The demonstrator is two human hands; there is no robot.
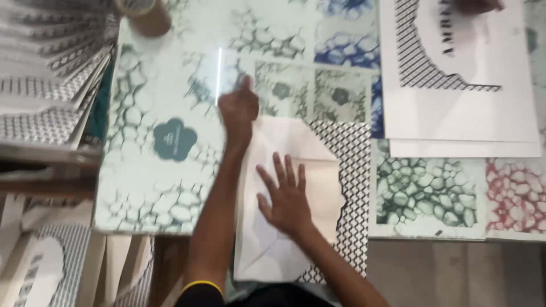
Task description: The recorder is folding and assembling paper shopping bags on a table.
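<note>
White paper bag point(296, 227), partly folded, lies flat under my spread-fingered right hand point(287, 196) while my left hand point(239, 111), fingers curled, presses its top edge; creasing looks unfinished.

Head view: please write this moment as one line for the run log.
left hand: on envelope's top edge | right hand: flat on white envelope, fingers spread | under it: lattice-print sheet | table: glass top

a folded paper sheet point(296, 199) lies near the front edge of the surface point(432, 267), on a patterned card point(347, 170). the right hand point(284, 196) rests flat on it; the left hand point(239, 108) is just behind it. stacked sheets point(466, 113) lie far right behind, card piles point(45, 74) to the left.
</note>
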